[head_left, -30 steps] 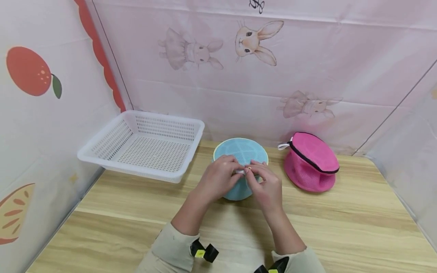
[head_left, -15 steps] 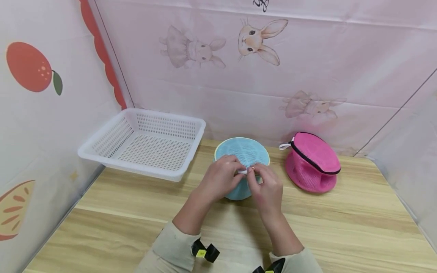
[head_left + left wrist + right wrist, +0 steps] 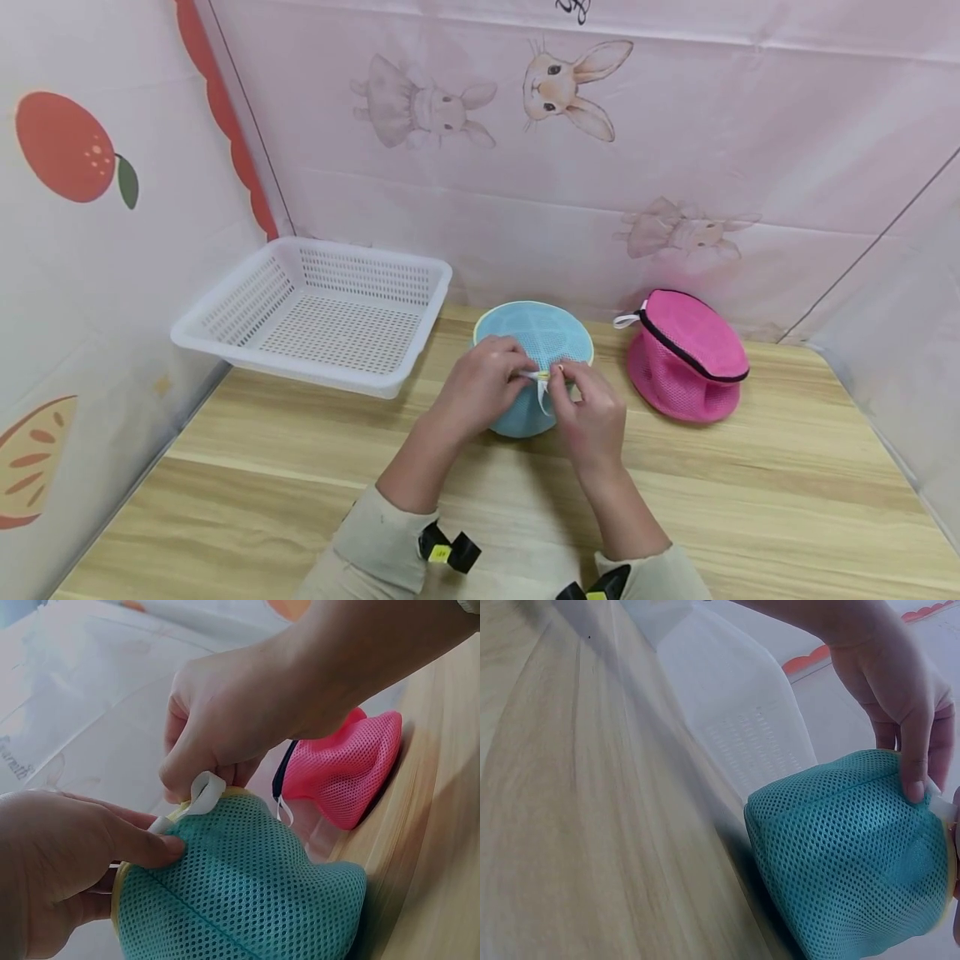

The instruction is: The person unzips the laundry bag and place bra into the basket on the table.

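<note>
A round blue mesh laundry bag (image 3: pixel 528 321) with a yellow zip edge stands on the table in the head view. My left hand (image 3: pixel 480 387) pinches its front rim, with the thumb (image 3: pixel 154 849) over the mesh in the left wrist view. Just to the right, my right hand (image 3: pixel 594 412) pinches the zip edge between thumb and fingertips. What lies between those fingertips is mostly hidden, and I cannot tell if it is the zip pull. A white fabric loop (image 3: pixel 206 793) sticks out from the rim between the two hands.
Behind and to the left is a white perforated plastic basket (image 3: pixel 397 385). A pink mesh laundry bag (image 3: pixel 693 333) with a black zip stands to the right on the wooden table (image 3: pixel 787 467). Printed cloth walls (image 3: pixel 465 208) enclose the back and sides.
My right hand has shifted slightly right along the rim, widening the gap between the hands. The white loop now hangs in view there, with yellow zip edge showing. The left hand stays at the rim.
</note>
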Action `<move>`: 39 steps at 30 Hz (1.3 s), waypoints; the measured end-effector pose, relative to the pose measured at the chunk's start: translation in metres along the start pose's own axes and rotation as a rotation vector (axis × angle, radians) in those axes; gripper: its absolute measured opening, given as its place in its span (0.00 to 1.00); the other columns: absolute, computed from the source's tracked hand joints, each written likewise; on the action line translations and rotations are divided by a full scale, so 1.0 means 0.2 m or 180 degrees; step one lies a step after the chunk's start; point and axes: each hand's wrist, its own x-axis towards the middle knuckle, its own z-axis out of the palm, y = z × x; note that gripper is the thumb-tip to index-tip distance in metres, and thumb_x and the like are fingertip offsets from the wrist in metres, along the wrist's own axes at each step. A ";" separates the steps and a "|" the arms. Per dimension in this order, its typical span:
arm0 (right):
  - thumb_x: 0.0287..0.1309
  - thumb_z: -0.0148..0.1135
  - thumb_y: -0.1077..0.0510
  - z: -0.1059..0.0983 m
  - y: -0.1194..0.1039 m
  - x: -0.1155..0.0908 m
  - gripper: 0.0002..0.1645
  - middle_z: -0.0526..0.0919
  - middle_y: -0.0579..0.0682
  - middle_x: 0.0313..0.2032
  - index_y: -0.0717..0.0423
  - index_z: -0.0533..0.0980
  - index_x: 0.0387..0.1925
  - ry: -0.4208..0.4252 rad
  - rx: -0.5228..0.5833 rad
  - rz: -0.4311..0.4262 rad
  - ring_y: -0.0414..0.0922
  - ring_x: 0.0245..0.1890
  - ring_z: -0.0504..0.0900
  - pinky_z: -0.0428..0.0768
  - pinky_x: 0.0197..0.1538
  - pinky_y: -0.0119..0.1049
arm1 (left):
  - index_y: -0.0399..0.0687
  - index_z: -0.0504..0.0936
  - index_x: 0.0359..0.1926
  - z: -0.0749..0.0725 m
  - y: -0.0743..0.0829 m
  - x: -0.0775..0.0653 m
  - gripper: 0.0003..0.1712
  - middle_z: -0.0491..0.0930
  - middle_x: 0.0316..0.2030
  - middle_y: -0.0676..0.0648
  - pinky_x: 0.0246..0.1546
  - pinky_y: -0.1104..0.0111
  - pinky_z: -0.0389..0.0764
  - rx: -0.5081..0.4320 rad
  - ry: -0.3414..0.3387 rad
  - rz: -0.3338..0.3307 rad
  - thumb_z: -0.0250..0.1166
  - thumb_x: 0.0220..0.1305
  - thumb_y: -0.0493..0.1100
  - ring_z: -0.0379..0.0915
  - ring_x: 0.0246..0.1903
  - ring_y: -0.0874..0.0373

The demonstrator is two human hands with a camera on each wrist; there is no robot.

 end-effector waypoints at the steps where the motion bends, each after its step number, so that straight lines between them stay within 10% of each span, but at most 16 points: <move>1: 0.58 0.63 0.64 0.00 0.00 0.00 0.06 0.88 0.52 0.30 0.62 0.85 0.30 0.0001 0.0017 0.0000 0.47 0.30 0.85 0.82 0.36 0.40 | 0.48 0.90 0.36 0.00 0.00 0.00 0.06 0.83 0.35 0.54 0.42 0.70 0.80 -0.0014 0.0031 0.0021 0.74 0.55 0.37 0.78 0.40 0.58; 25: 0.56 0.65 0.64 -0.01 0.03 0.01 0.05 0.88 0.52 0.33 0.61 0.85 0.31 0.0114 0.0115 -0.0343 0.49 0.37 0.87 0.79 0.52 0.28 | 0.47 0.89 0.33 -0.04 -0.07 0.00 0.09 0.84 0.36 0.54 0.42 0.68 0.80 -0.0126 0.0223 -0.0235 0.70 0.54 0.29 0.78 0.41 0.58; 39: 0.56 0.65 0.64 0.00 0.03 0.00 0.03 0.87 0.49 0.31 0.59 0.84 0.29 0.0062 0.0210 -0.0548 0.45 0.32 0.85 0.81 0.42 0.37 | 0.44 0.88 0.38 -0.05 -0.05 0.01 0.13 0.84 0.40 0.51 0.44 0.65 0.81 -0.0267 0.0300 -0.0182 0.59 0.58 0.32 0.81 0.43 0.56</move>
